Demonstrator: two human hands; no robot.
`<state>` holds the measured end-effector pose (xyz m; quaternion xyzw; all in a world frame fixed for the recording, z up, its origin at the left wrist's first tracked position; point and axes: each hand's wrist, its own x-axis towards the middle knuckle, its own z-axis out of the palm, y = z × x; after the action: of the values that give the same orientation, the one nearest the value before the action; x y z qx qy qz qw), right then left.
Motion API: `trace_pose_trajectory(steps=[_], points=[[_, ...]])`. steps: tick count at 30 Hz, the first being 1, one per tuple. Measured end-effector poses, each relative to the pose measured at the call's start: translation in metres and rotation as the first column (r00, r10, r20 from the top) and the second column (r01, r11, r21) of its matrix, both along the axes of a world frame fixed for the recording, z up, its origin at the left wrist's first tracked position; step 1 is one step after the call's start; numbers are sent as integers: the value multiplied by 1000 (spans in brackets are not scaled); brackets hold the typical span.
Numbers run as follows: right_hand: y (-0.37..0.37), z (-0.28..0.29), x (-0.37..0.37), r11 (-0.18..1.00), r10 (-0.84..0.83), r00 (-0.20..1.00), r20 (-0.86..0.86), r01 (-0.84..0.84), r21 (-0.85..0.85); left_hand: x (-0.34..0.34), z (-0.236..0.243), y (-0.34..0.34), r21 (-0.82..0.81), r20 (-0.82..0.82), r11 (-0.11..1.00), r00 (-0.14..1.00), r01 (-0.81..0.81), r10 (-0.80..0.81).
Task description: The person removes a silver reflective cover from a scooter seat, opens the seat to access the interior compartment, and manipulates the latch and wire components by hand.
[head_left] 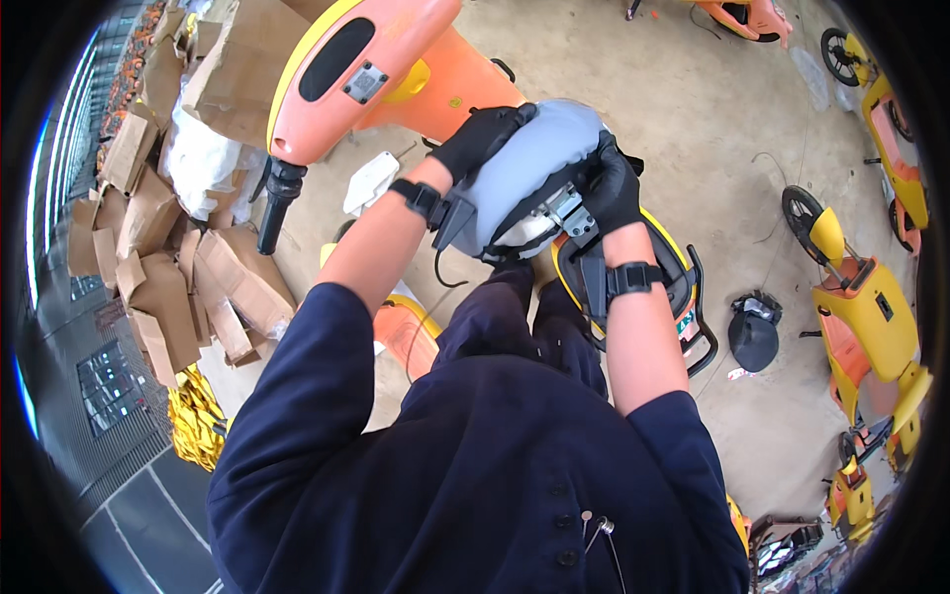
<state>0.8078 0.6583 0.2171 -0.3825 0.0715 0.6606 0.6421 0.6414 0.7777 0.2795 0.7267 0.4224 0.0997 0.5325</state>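
Note:
A scooter seat wrapped in grey-blue padding or plastic (pixel 526 166) is held in front of my body, with a silver metal hinge bracket (pixel 566 212) showing on its dark underside. My left hand (pixel 479 139), in a black glove, grips its upper left edge. My right hand (pixel 608 190), also gloved, holds its right side beside the bracket, fingertips partly hidden. Just below it is a yellow-edged black seat opening with a black rail (pixel 699 332). The pink and yellow scooter front (pixel 305 134), with a black handlebar grip (pixel 277 208), stands at upper left.
Torn cardboard (pixel 158 297), white plastic wrapping (pixel 198 158) and crumpled gold material (pixel 196 421) lie to my left. On the concrete floor (pixel 752 188) at right are a black rounded item (pixel 752 337) and several yellow-pink scooters (pixel 856 327). A white flat piece (pixel 366 178) lies near the handlebar.

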Motion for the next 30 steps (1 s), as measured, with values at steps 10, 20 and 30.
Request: trace_pose_trajectory(steps=[10,20,30], points=[[-50,75,45,865,159,-438,885,-370,-339,34,11,-52,51,-2,998,1000,29,-29],[-144,84,71,590,437,780,448,128,-798,92,23,-207,110,-45,990,995,90,-86],[-246,-28,134,880,30,944,329,131,-456,29,-143,-146,-309,0,815,857,-490,515]])
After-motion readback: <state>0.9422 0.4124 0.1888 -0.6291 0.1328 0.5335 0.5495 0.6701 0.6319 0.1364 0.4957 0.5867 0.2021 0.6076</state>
